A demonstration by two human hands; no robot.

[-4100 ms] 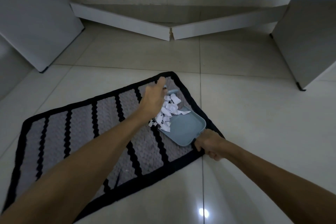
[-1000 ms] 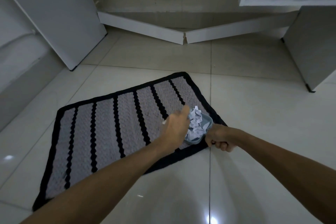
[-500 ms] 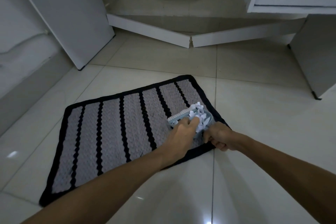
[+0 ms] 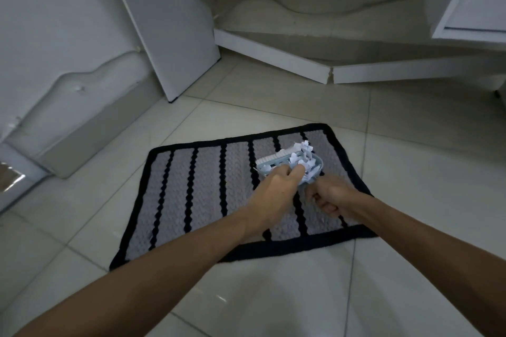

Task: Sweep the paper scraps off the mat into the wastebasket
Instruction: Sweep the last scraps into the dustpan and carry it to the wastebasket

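Your left hand (image 4: 276,189) is curled around the handle of a small brush (image 4: 276,163), thumb over the top, with the pale bristles pointing away from you just past your knuckles. Your right hand (image 4: 327,197) is closed in a fist beside it, fingers wrapped round the handle of the light blue dustpan (image 4: 315,172), though the handle itself is hidden inside the fist. The pan's tray sits directly ahead of both grips, and the brush lies across its open side, touching it. The paper scraps (image 4: 302,156) are heaped in the tray, just beyond your left fingertips and ahead of your right fist, some sticking up above the rim. Whether the pan is resting on the mat or raised off it cannot be told. Under both hands lies the grey mat (image 4: 208,194) with black stripes and a black border, stretching mostly to the left of your left grip and back towards you on the pale tiled floor (image 4: 410,254). Well ahead of the grips stand white cabinet panels (image 4: 169,22).
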